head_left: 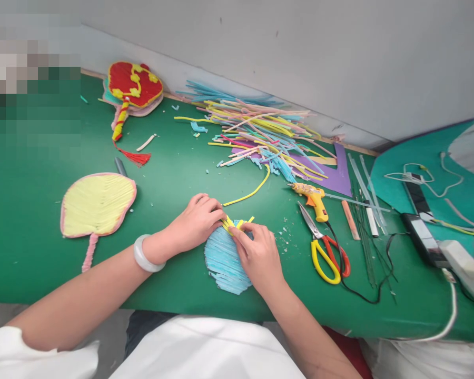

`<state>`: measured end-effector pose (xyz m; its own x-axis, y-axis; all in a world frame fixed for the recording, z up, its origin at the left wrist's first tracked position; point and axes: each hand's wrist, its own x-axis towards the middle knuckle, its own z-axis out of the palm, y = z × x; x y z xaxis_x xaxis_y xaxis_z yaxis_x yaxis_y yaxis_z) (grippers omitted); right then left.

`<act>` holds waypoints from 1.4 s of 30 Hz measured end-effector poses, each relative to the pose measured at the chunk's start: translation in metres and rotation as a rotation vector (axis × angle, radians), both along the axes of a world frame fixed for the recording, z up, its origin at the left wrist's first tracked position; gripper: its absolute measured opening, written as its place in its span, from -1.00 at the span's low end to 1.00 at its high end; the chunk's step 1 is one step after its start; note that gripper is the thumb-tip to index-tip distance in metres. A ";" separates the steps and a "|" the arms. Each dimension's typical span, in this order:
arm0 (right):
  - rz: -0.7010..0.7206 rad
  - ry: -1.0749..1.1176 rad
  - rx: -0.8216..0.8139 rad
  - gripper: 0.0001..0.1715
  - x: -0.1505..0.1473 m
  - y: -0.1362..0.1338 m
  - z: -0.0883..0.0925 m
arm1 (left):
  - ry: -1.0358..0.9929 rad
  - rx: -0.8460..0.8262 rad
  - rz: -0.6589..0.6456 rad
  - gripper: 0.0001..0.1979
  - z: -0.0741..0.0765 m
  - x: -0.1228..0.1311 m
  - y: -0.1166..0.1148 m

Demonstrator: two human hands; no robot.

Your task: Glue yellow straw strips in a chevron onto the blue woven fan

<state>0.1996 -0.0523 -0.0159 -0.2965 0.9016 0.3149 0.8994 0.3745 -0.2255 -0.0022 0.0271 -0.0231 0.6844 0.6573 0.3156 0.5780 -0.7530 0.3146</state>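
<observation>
In front of me on the table lies a light blue fan-shaped panel [227, 263] made of pipe cleaners set side by side. Short yellow pipe cleaners [228, 223] cross its top edge. My left hand [197, 221], with a white bangle on the wrist, has its fingers closed on the yellow pieces at the upper left of the panel. My right hand [260, 252] pinches the yellow strands from the other side, its palm over the panel's right part. A longer yellow pipe cleaner [256, 193] curves away behind my fingers. The fingertips partly hide the yellow ends.
A pale yellow fan [98, 205] lies left; a red fan [134, 84] with a tassel lies behind it. Loose pipe cleaners [260, 126] are heaped at the back. Right of me are a glue gun [314, 200], scissors [326, 252], wires [367, 252] and a power strip [424, 239].
</observation>
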 end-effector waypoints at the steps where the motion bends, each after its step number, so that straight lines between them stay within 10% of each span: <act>1: 0.001 -0.003 0.001 -0.72 0.000 0.000 0.000 | 0.001 0.001 -0.001 -0.84 0.000 0.000 0.000; 42: -0.025 0.011 -0.016 -0.68 -0.001 0.000 -0.004 | 0.004 -0.019 0.039 -0.84 0.004 0.000 0.002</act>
<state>0.1989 -0.0521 -0.0198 -0.2705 0.9136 0.3036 0.9060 0.3482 -0.2408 -0.0024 0.0286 -0.0189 0.6591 0.6895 0.3002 0.6082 -0.7235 0.3264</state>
